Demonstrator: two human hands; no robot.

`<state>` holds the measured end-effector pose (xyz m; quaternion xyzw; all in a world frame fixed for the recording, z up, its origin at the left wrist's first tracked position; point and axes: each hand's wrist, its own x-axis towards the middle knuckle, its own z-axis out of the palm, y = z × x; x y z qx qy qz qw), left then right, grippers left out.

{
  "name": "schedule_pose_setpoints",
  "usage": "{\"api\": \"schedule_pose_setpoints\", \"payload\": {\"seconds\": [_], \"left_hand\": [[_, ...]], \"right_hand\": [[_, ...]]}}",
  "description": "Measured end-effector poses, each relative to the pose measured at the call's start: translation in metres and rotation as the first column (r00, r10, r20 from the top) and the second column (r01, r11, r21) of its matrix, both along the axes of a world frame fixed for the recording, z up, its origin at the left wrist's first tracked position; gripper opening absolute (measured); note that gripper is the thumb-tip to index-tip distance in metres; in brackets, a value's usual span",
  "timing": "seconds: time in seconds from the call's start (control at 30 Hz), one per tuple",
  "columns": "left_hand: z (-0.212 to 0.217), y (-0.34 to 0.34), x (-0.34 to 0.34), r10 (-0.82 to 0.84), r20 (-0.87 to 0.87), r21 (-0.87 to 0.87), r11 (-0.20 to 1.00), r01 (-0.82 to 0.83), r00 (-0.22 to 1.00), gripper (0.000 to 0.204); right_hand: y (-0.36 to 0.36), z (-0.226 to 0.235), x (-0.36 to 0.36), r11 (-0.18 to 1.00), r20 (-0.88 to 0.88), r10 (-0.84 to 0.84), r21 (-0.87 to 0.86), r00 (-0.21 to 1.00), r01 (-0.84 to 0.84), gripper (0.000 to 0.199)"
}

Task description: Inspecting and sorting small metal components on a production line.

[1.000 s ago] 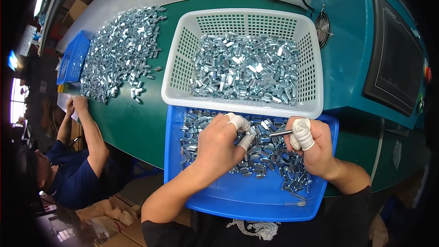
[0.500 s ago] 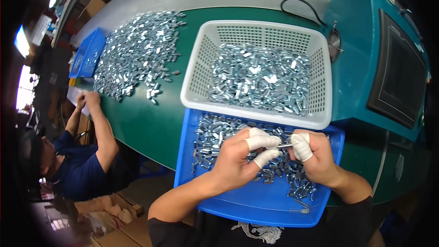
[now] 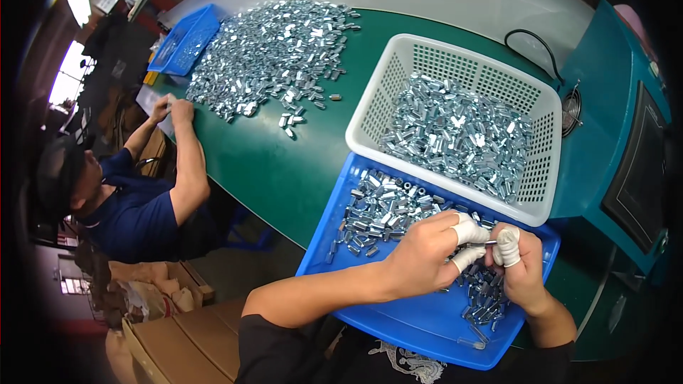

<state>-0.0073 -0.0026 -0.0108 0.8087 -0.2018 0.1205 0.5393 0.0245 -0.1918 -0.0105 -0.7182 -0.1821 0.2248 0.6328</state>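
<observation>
My left hand (image 3: 430, 252) and my right hand (image 3: 523, 263) meet over the right side of a blue tray (image 3: 420, 320). White coverings wrap some of the fingers and thumbs. Between the fingertips is a slim metal rod (image 3: 491, 243), pinched from the left by one hand and from the right by the other. Its ends are hidden in the fingers. Beneath and around the hands, loose long hex nuts (image 3: 377, 206) lie in the tray, with more of them (image 3: 486, 295) below my right hand. A small clear tube-like piece (image 3: 471, 343) rests near the tray's front edge.
A white perforated basket (image 3: 370, 124) full of nuts stands against the tray's far side. To the left, a heap of nuts (image 3: 270, 53) covers the green table (image 3: 256, 163) beside a blue bin (image 3: 186, 39). A co-worker (image 3: 142, 199) sits there. A teal machine (image 3: 597, 114) stands at right.
The whole view has shifted, so tray, basket and hands appear farther right. Both hands keep their pinch on the rod, and their fingertips are now closer together, showing less of it.
</observation>
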Motion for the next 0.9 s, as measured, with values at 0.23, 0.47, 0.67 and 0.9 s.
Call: {"api": "schedule_pose_setpoints", "payload": {"seconds": [0.23, 0.47, 0.67, 0.9], "left_hand": [[0.010, 0.012, -0.002, 0.016, -0.362, 0.065, 0.998, 0.008, 0.932, 0.015], [0.004, -0.003, 0.000, 0.051, -0.016, -0.021, 0.998, -0.052, 0.999, 0.012], [0.009, 0.001, 0.005, 0.039, 0.089, 0.004, 0.999, -0.039, 0.995, 0.026], [0.009, -0.004, 0.009, 0.016, 0.083, 0.027, 0.999, -0.018, 0.996, 0.024]], "right_hand": [[0.003, -0.001, -0.003, 0.996, 0.076, -0.061, 0.063, 0.995, 0.056, 0.042], [-0.004, 0.001, -0.007, 0.998, -0.054, -0.067, -0.004, 0.996, 0.067, 0.039], [0.003, 0.011, 0.014, 0.968, -0.709, 0.198, 0.248, 0.677, -0.024, 0.050], [-0.004, 0.005, 0.015, 0.946, -0.744, 0.263, 0.323, 0.614, -0.014, 0.051]]}}
